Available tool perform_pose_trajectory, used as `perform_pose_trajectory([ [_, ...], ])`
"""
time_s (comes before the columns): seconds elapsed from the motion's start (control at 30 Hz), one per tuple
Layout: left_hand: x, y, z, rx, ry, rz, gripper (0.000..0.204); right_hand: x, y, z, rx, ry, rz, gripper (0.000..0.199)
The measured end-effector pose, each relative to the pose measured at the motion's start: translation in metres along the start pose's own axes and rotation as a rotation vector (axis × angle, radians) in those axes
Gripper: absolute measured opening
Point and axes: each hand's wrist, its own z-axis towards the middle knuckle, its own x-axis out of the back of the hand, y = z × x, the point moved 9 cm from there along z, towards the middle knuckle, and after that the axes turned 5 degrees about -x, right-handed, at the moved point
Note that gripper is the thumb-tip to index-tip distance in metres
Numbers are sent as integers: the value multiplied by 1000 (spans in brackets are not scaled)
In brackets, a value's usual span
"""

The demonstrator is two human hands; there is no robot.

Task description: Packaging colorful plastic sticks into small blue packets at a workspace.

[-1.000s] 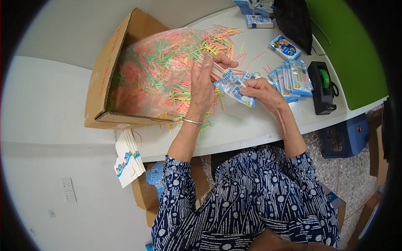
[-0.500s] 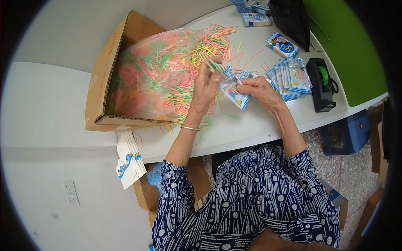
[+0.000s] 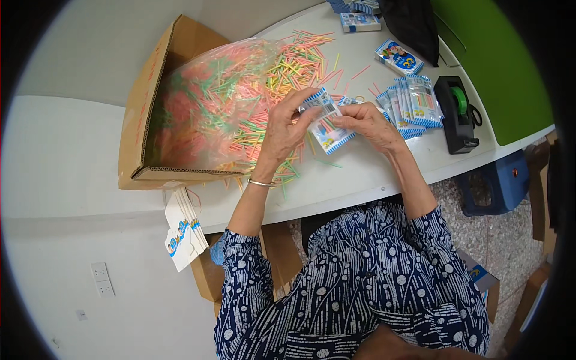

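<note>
Between both hands I hold a small blue-and-white plastic packet [image 3: 329, 133] with coloured sticks showing through it. My left hand [image 3: 284, 129] pinches the packet's upper left edge between thumb and fingers. My right hand [image 3: 369, 126] grips its right side, thumb on top. Just left of and beyond my left hand lies a loose heap of thin pink, green and yellow sticks [image 3: 294, 66], spilling from a clear plastic bag [image 3: 207, 90]. Right of my right hand, several similar packets [image 3: 423, 105] overlap in a pile. Another packet lies partly hidden behind my right hand.
An open cardboard box [image 3: 141, 120] on its side holds the bag. At the right stand a black tape dispenser [image 3: 459, 123] with green tape, a blue packet [image 3: 397, 57] and a black bag [image 3: 414, 27]. Folded white cards [image 3: 185, 231] hang by the table's [image 3: 300, 198] near left edge.
The green sticks held at my left fingertips are no longer visible there; sticks now show inside the packet. My left hand has shifted its fingers onto the packet's top edge.
</note>
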Motion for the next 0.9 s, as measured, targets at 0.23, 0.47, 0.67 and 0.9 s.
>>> perform_pose_trajectory([
  [0.23,-12,6,6,91,2,-247,46,-3,-6,-3,-60,-22,-23,20],
  [0.47,-18,8,12,114,-130,-154,47,1,-17,-12,-53,16,-38,13],
  [0.67,-19,15,21,85,-271,128,34,-3,-13,-11,-71,-37,-95,19],
  [0.9,-33,12,24,96,-411,33,24,4,4,-9,-113,-18,-186,24],
])
